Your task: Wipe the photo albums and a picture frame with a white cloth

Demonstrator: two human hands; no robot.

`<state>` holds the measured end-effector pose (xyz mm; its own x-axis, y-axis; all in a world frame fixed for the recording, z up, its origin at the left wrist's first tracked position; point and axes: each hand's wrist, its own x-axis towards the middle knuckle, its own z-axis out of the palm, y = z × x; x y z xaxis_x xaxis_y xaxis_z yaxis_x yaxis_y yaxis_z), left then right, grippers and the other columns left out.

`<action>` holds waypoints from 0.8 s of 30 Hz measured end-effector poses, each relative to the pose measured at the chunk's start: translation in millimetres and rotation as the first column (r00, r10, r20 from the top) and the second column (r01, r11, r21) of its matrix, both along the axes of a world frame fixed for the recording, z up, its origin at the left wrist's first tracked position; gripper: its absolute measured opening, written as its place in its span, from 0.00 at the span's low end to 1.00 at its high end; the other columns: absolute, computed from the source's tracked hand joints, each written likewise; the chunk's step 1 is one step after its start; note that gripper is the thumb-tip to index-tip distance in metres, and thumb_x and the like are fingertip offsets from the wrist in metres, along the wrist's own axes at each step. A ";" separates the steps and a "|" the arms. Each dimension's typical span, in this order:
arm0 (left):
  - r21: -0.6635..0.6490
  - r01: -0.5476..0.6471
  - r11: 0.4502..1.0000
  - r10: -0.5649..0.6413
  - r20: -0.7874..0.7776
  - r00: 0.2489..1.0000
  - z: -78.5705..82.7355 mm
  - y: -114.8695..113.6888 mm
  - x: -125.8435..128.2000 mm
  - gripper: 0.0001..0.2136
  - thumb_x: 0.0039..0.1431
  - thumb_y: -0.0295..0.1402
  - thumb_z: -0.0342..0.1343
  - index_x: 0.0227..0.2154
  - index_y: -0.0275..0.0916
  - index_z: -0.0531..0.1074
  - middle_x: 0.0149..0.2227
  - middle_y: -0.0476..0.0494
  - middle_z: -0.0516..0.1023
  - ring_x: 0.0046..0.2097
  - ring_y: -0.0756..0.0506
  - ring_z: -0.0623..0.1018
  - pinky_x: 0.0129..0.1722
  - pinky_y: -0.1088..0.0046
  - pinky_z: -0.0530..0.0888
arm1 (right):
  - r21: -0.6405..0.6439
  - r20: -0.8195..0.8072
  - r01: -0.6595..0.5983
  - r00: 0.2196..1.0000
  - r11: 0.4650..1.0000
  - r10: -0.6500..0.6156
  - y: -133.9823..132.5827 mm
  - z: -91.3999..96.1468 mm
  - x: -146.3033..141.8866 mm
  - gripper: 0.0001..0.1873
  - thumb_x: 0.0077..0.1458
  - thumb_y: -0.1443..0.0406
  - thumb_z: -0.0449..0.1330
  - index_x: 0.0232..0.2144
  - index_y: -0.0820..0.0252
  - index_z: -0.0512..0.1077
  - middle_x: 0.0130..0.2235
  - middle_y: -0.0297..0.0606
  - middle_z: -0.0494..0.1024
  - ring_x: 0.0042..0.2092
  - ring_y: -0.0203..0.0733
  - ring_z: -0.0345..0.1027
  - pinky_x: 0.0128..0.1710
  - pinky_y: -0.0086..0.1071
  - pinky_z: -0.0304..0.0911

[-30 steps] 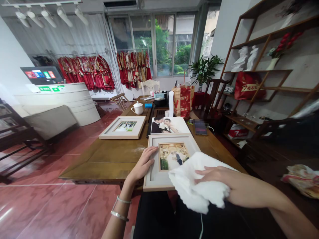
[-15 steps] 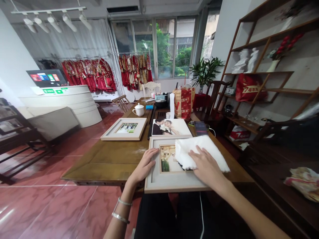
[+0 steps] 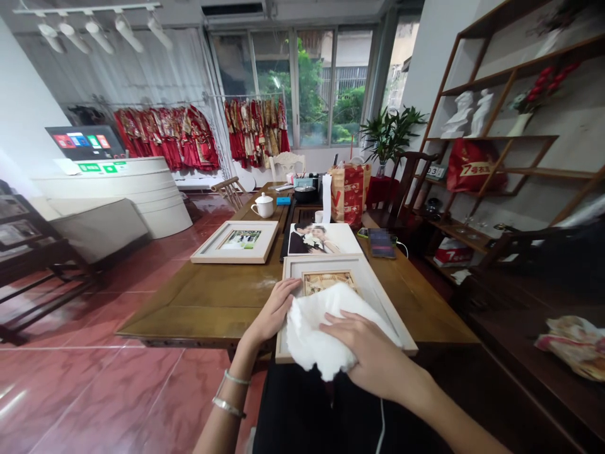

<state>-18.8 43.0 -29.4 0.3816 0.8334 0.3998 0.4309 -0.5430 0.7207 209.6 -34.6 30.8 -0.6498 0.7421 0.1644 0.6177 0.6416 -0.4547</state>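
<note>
Tableside, a person's right hand (image 3: 366, 337) lies with fingers extended over a white cloth (image 3: 307, 321) covering the near part of a pale picture frame (image 3: 368, 287), which juts past the near edge of the wooden table (image 3: 212, 302). The left hand (image 3: 270, 313) rests on the frame's left side; whether either hand grips cannot be told, their undersides being hidden. A second frame (image 3: 259, 252) sits by the table's left edge.

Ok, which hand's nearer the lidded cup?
Left. The left hand is apart from the lidded cup, on its near side; the right hand, on the cloth, is farther back, rightward.
</note>
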 end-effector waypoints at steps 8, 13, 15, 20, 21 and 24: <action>-0.004 0.036 0.999 -0.036 0.003 0.999 -0.6 1.0 -1.5 0.18 0.63 0.30 0.40 0.55 0.40 0.62 0.57 0.41 0.62 0.60 0.44 0.57 0.62 0.58 0.50 | 0.032 0.290 0.491 0.829 0.871 -0.478 10.7 -4.4 61.0 0.32 0.42 0.72 0.51 0.53 0.57 0.66 0.53 0.45 0.70 0.56 0.53 0.60 0.52 0.44 0.56; -0.013 0.034 0.999 -0.034 0.001 0.999 1.0 0.8 -1.7 0.18 0.62 0.30 0.41 0.54 0.40 0.63 0.57 0.41 0.63 0.60 0.43 0.58 0.62 0.57 0.51 | 0.162 0.244 0.519 0.803 0.839 -0.544 57.8 1.4 50.9 0.27 0.45 0.70 0.51 0.51 0.59 0.68 0.47 0.47 0.74 0.50 0.54 0.66 0.46 0.41 0.61; -0.008 0.038 0.999 -0.038 -0.003 0.999 1.3 0.9 -2.1 0.18 0.62 0.30 0.40 0.54 0.41 0.63 0.57 0.41 0.63 0.60 0.43 0.58 0.62 0.57 0.51 | 0.250 0.200 0.542 0.782 0.802 -0.590 84.6 6.6 43.3 0.24 0.46 0.71 0.49 0.47 0.61 0.70 0.45 0.50 0.75 0.48 0.56 0.67 0.44 0.43 0.61; -0.014 0.035 0.999 -0.035 -0.006 0.999 0.1 1.8 -2.2 0.18 0.63 0.30 0.40 0.55 0.41 0.62 0.57 0.42 0.62 0.61 0.44 0.57 0.62 0.59 0.50 | 0.282 0.163 0.503 0.814 0.817 -0.557 134.7 6.8 39.2 0.27 0.46 0.75 0.48 0.50 0.68 0.67 0.52 0.51 0.70 0.58 0.54 0.56 0.55 0.45 0.52; -0.013 0.035 0.999 -0.035 -0.003 0.999 -0.5 2.2 -2.1 0.18 0.63 0.30 0.40 0.55 0.41 0.62 0.57 0.42 0.62 0.60 0.44 0.57 0.62 0.59 0.50 | 0.269 0.175 0.471 0.834 0.840 -0.523 136.3 3.5 39.9 0.28 0.45 0.75 0.49 0.52 0.66 0.66 0.54 0.47 0.69 0.59 0.52 0.53 0.57 0.43 0.49; -0.005 0.035 0.999 -0.035 0.005 0.999 -2.0 3.0 -1.8 0.18 0.63 0.31 0.40 0.55 0.40 0.63 0.57 0.41 0.63 0.60 0.44 0.58 0.62 0.59 0.51 | 0.233 0.206 0.361 0.889 0.903 -0.409 118.7 -9.4 42.0 0.34 0.40 0.76 0.51 0.53 0.62 0.64 0.57 0.38 0.66 0.62 0.46 0.47 0.61 0.40 0.41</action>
<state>-20.6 46.0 -31.4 0.4085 0.8218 0.3972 0.4079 -0.5537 0.7260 251.6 84.1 21.4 -0.3559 0.9138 0.1958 0.9088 0.3872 -0.1553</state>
